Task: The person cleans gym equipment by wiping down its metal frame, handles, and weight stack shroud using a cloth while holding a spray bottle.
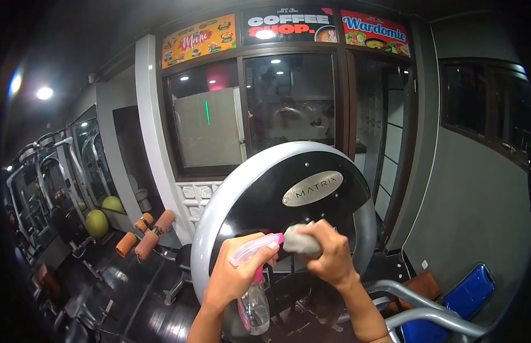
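Our left hand [242, 263] had its fingers curled closed around the neck of the spray bottle [254, 306], the thumb along its pink and clear head and the bottle's body hanging below the palm. The see-through bottle looked clear inside; we could not tell how full it was. Our right hand [329, 251] gripped a bunched grey cloth [301, 240] between bent fingers and thumb, just beside the nozzle, in front of the round machine cover [265, 200].

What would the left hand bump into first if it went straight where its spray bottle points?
The left hand would probably meet the grayish cloth in the right hand, though depth is unclear.
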`<state>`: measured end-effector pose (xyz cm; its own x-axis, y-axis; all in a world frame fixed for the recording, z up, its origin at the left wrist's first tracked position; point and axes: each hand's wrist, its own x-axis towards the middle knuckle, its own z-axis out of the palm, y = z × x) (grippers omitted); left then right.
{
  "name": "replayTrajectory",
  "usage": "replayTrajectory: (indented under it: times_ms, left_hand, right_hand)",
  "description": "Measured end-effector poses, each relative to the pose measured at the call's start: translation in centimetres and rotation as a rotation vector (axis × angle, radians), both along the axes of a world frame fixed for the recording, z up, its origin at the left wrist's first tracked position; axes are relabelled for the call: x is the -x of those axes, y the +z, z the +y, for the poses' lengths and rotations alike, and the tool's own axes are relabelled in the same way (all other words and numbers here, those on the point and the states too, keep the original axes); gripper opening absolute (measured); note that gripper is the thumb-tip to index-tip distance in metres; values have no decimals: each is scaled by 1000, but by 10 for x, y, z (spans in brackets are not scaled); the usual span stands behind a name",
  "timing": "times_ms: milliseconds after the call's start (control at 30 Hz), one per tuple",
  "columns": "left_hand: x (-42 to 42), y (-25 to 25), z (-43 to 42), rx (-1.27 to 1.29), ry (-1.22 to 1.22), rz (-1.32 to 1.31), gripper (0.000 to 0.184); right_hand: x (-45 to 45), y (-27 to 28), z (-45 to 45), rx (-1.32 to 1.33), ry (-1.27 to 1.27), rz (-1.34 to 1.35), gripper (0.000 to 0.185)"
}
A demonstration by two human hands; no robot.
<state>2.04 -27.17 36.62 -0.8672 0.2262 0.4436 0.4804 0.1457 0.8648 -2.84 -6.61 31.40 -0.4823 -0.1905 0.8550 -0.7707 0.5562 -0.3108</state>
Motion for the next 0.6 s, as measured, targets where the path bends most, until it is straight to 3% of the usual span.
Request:
replayTrajectory:
  times_ms: [67, 267, 333, 400, 467, 600]
  left_hand:
    - [2, -4, 4, -16, -2, 9, 34]
    - [6, -14, 11, -34, 32, 18, 33]
    - [7, -15, 13, -49, 48, 35, 32]
    - [9, -16, 17, -66, 59, 50, 32]
    - [11, -16, 20, -82, 65, 64, 31]
    - [14, -17, 25, -53, 96, 96, 31]
  right_hand:
    - [-2, -4, 5, -46, 59, -15, 45]
    - [23, -9, 26, 217, -192, 73, 40]
    - [16, -13, 18, 148, -230, 91, 43]
    - [11, -21, 14, 43, -16, 108, 48]
    - [7, -29, 12, -29, 21, 118, 49]
    - [24, -25, 35, 182, -136, 87, 41]
